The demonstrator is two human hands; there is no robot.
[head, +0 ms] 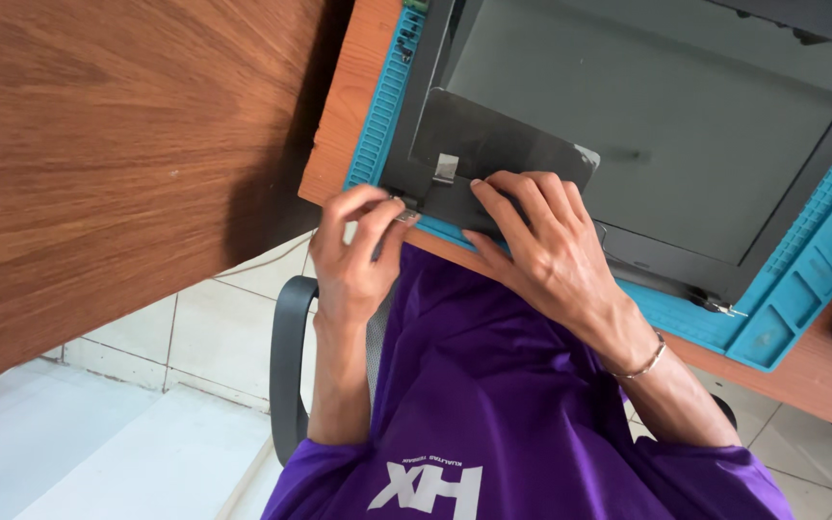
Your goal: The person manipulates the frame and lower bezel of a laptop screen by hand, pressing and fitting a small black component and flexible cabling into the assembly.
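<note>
Both hands work at a dark sheet's edge.
Left hand [356,241] fingers pinch a small metal part [404,212]; right hand [541,246] fingers press spread on the sheet [493,144].

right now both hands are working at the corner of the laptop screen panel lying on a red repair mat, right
Not quite: the head view shows the mat is blue, not red. The left hand and right hand do work at the corner of the screen panel lying on it.
</note>
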